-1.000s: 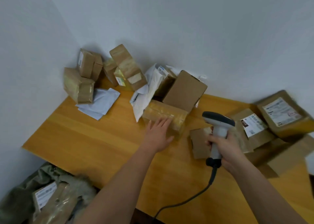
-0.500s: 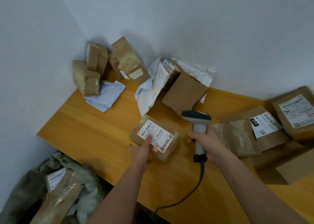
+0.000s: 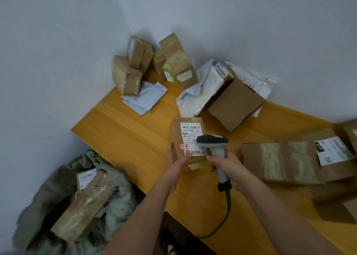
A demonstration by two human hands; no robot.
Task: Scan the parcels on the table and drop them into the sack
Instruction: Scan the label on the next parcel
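Parcels already dropped lie in the sack (image 3: 48, 193), a soft, crumpled olive-green bag on the floor at the near left, below the edge of the surface (image 3: 123, 138): a long tape-wrapped brown box (image 3: 81, 212) with a glossy skin lies tilted on top, and a white label (image 3: 86, 177) shows just behind it.

Left hand (image 3: 174, 167) grips the held parcel (image 3: 188, 140) by its near end, fingers curled round the left edge and thumb pressed on the face. This parcel is a small flat cardboard box, taped, label side up, with a printed barcode and a red-bordered handwritten sticker. Whether it rests on the wood or is raised off it cannot be determined.

Right hand (image 3: 229, 167) is closed round the grip of the barcode scanner (image 3: 212, 140), a grey pistol-shaped unit with a dark head. The head overlaps the right edge of the label. A dark cable (image 3: 228, 206) runs from the handle toward the near edge.

Right of the scanner lies a wide flat brown parcel (image 3: 280, 162) with a white label at its right end; this area is blurred.

Beyond, a plain cardboard box (image 3: 235, 104) sits tilted beside a white poly mailer (image 3: 201, 92). In the far corner, several small taped boxes (image 3: 135, 65) are stacked against the walls, with a grey-white mailer (image 3: 144, 98) flat beside them.
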